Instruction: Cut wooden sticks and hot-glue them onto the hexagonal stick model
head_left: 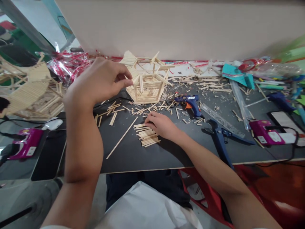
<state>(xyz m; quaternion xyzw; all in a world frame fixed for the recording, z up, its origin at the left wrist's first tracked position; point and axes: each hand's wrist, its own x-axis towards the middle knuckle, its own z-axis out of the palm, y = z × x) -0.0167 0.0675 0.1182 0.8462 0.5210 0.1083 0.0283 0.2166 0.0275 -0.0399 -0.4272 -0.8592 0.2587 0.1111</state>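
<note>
- Row of short pale wooden sticks [147,136]: at fingertips of right hand [164,126]; fingers together, grip indiscernible.
- Polygonal pale wooden framework [150,84]: beside left hand [102,79]; thumb and forefinger nearly meeting, hold indiscernible.

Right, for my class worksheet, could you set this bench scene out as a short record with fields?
Left hand: the left hand is at the left side of the stick model; contact unclear
Right hand: the right hand is on the row of short sticks
Single piece: long stick, left of the row
Tools: blue glue gun, clear ruler, blue cutter
Surface: dark tabletop, offcuts scattered around the model
</note>
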